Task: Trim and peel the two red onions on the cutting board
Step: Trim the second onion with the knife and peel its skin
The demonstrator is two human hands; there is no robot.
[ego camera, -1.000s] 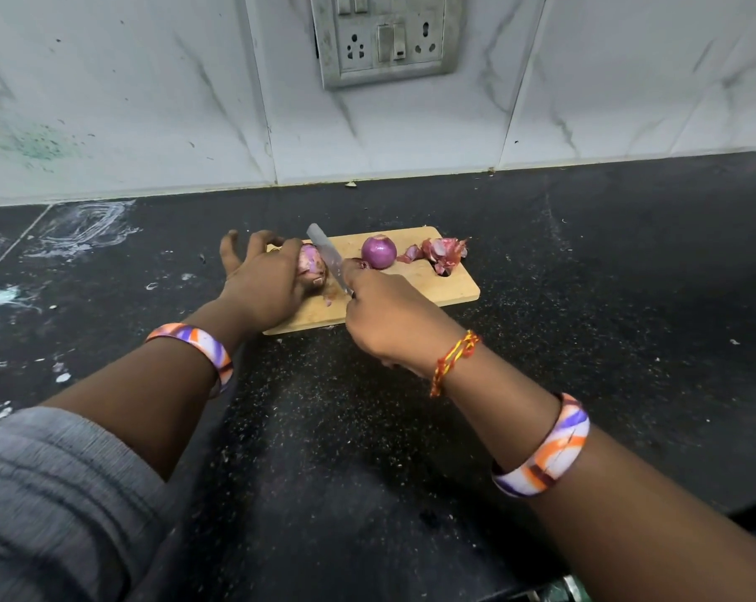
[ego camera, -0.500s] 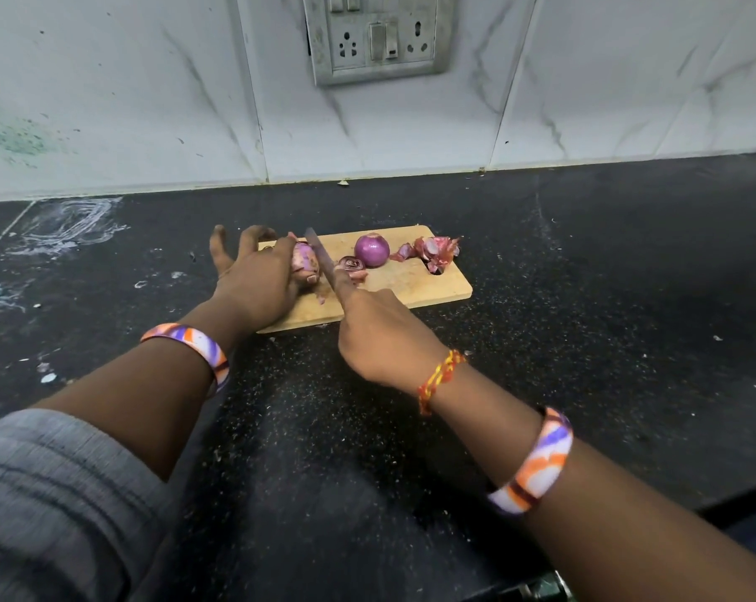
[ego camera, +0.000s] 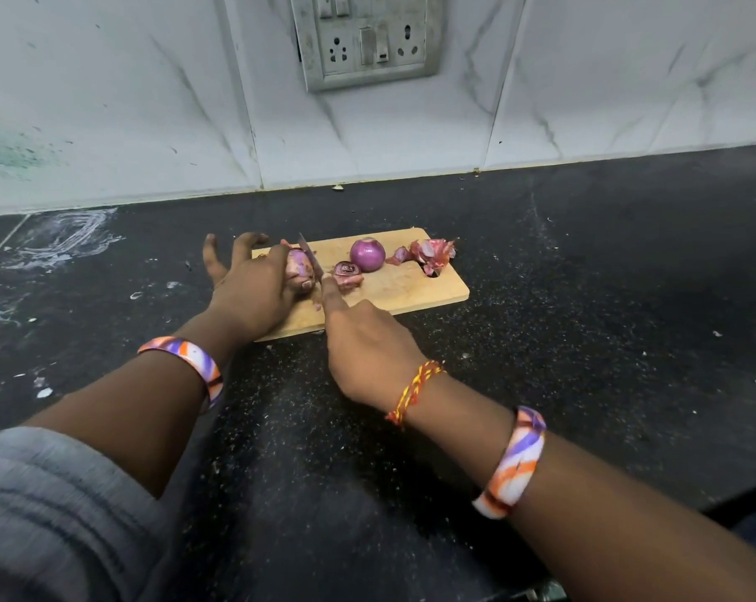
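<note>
Presently, step in hand: trimming an end off the second, partly skinned red onion [ego camera: 299,266], by my judgement from the knife's place.
Board: pale rectangular wooden cutting board [ego camera: 393,293] on the black speckled stone counter [ego camera: 585,297].
Left hand [ego camera: 254,293]: grip curled over the partly skinned onion, pinning it at the board's left end; two fingers [ego camera: 211,258] stretch out past the board edge.
Right hand [ego camera: 367,345]: grip closed round a handle I cannot see, forefinger laid along the spine of the small steel knife blade [ego camera: 310,259].
Blade: tip pointing away toward the wall, edge down against the onion's right side.
Onion axis: seemingly lying across the board, left to right, cut face toward the blade; the hand hides most of it.
Doing it well: keep the holding fingertips tucked back from the blade, cut straight down, take only a thin cap.
Already cut: ringed end slice [ego camera: 348,271] just right of the blade.
First onion: round peeled purple bulb [ego camera: 367,254], mid-board.
Waste: heap of papery reddish skins [ego camera: 430,254] at the far right corner.
</note>
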